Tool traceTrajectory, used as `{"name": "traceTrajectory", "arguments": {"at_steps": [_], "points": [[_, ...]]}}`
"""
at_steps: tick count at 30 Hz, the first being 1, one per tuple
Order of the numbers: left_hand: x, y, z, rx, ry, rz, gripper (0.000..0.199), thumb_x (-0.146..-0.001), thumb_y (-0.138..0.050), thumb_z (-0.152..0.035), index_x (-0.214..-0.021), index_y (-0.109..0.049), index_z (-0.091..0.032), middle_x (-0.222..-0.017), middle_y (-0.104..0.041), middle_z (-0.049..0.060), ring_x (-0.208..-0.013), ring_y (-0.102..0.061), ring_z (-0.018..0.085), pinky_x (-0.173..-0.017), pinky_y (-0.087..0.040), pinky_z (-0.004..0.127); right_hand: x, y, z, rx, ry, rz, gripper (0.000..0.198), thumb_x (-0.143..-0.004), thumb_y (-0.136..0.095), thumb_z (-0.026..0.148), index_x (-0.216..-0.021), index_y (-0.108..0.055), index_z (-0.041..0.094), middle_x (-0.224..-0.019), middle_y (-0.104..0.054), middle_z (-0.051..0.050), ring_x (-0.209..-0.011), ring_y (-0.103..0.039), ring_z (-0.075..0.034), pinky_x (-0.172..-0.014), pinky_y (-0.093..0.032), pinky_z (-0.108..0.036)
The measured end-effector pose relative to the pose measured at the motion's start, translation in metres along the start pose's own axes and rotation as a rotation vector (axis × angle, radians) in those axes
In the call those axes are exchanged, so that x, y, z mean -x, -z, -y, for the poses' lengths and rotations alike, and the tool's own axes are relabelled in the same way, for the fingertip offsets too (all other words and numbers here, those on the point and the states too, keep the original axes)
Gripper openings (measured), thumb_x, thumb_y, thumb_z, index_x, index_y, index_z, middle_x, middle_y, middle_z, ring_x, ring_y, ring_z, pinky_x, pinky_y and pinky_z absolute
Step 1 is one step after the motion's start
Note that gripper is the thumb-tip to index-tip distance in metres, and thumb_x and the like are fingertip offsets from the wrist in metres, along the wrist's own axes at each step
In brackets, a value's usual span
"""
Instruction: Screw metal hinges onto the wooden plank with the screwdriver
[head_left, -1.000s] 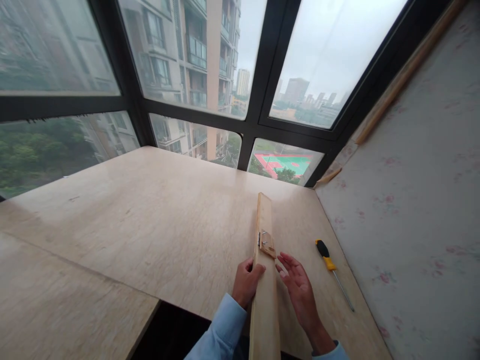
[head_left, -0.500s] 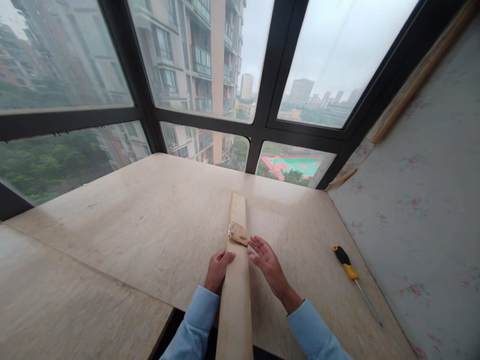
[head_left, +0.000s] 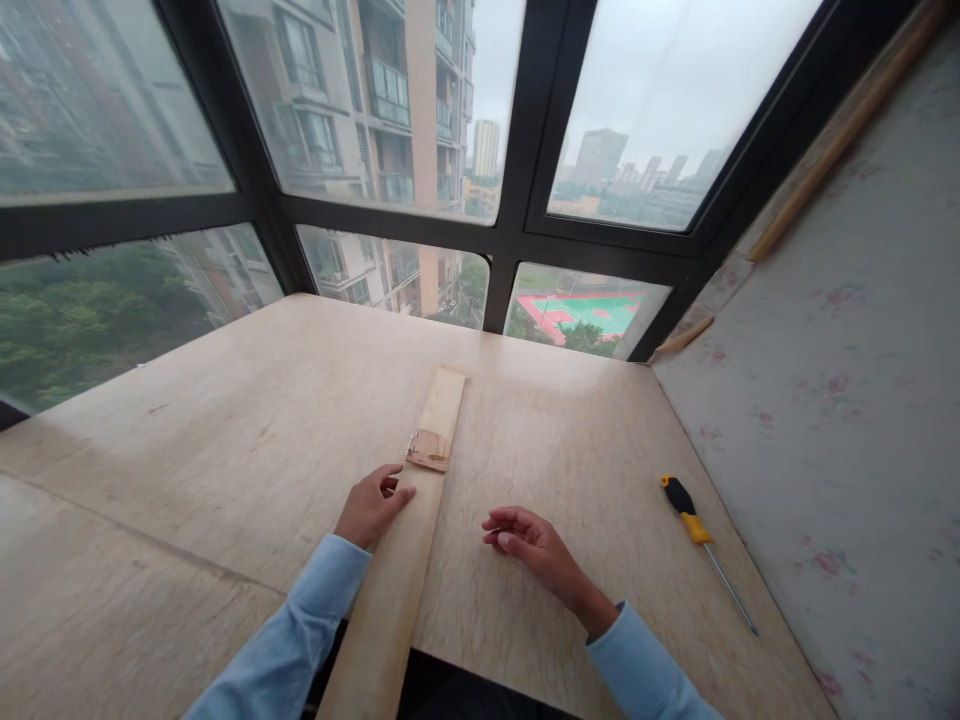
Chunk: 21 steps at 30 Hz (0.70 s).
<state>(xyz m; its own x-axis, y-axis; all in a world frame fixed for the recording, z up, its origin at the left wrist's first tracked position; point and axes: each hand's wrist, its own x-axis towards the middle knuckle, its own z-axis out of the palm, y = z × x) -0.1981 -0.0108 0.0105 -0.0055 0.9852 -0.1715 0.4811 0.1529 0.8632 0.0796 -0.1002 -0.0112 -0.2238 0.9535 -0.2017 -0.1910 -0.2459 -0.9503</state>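
Note:
A long pale wooden plank (head_left: 405, 560) lies slanted on the counter, its far end leaning right and its near end past the counter's front edge. Across it sits a small brown wood piece (head_left: 429, 450) with a small metal part, perhaps a hinge, at its left edge. My left hand (head_left: 375, 505) is at the plank's left edge, thumb over the top and fingers loosely curved beside it, with a gap between thumb and forefinger. To the right of the plank, my right hand (head_left: 529, 545) hovers apart from it, fingers loosely bent and empty.
A black and yellow screwdriver (head_left: 697, 530) lies on the marble-patterned counter (head_left: 225, 450) at the right, near the flowered wall (head_left: 847, 450). Dark-framed windows (head_left: 499, 240) border the back. A dark opening (head_left: 465, 690) lies below the counter's front edge.
The plank has swung from nearly straight to slanted, its near end moving left. My left hand has moved left with it and loosened. My right hand has drawn away from the plank and dropped slightly.

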Motion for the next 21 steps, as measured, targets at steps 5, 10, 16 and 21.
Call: {"name": "traceTrajectory", "arguments": {"at_steps": [5, 10, 16, 21], "points": [[-0.002, -0.002, 0.002, -0.430, -0.166, -0.052, 0.044, -0.077, -0.059, -0.038, -0.113, -0.068, -0.015, -0.105, -0.073, 0.013, -0.091, -0.070, 0.027, -0.089, -0.054, 0.040, 0.037, 0.020, -0.002, -0.025, 0.003, -0.091, 0.043, -0.075, -0.078, 0.051, -0.106, -0.070, 0.023, -0.106, -0.074, -0.009, -0.093, -0.072, -0.021, -0.086, -0.054, -0.039], [0.003, -0.018, 0.002, -0.602, -0.257, -0.046, 0.045, -0.085, -0.047, -0.032, -0.122, -0.063, -0.011, -0.122, -0.065, 0.017, -0.116, -0.061, 0.027, -0.105, -0.043, 0.040, 0.072, 0.031, -0.007, -0.047, 0.019, -0.201, 0.041, -0.075, -0.078, 0.052, -0.102, -0.071, 0.022, -0.099, -0.075, -0.009, -0.086, -0.072, -0.020, -0.084, -0.055, -0.039], [0.007, -0.021, -0.017, -0.749, -0.143, 0.049, 0.054, -0.085, -0.052, -0.037, -0.131, -0.053, -0.008, -0.130, -0.060, 0.021, -0.125, -0.055, 0.030, -0.105, -0.040, 0.039, 0.080, 0.033, -0.008, -0.054, 0.038, -0.285, 0.042, -0.074, -0.078, 0.055, -0.098, -0.072, 0.021, -0.092, -0.075, -0.009, -0.080, -0.071, -0.022, -0.081, -0.056, -0.042], [0.003, -0.026, -0.040, -0.819, -0.037, -0.022, 0.057, -0.083, -0.057, -0.052, -0.117, -0.056, -0.007, -0.122, -0.061, 0.025, -0.121, -0.057, 0.034, -0.098, -0.044, 0.039, 0.075, 0.035, -0.009, -0.062, 0.044, -0.276, 0.046, -0.070, -0.079, 0.058, -0.097, -0.072, 0.020, -0.092, -0.075, -0.010, -0.081, -0.071, -0.023, -0.081, -0.057, -0.044]]}}
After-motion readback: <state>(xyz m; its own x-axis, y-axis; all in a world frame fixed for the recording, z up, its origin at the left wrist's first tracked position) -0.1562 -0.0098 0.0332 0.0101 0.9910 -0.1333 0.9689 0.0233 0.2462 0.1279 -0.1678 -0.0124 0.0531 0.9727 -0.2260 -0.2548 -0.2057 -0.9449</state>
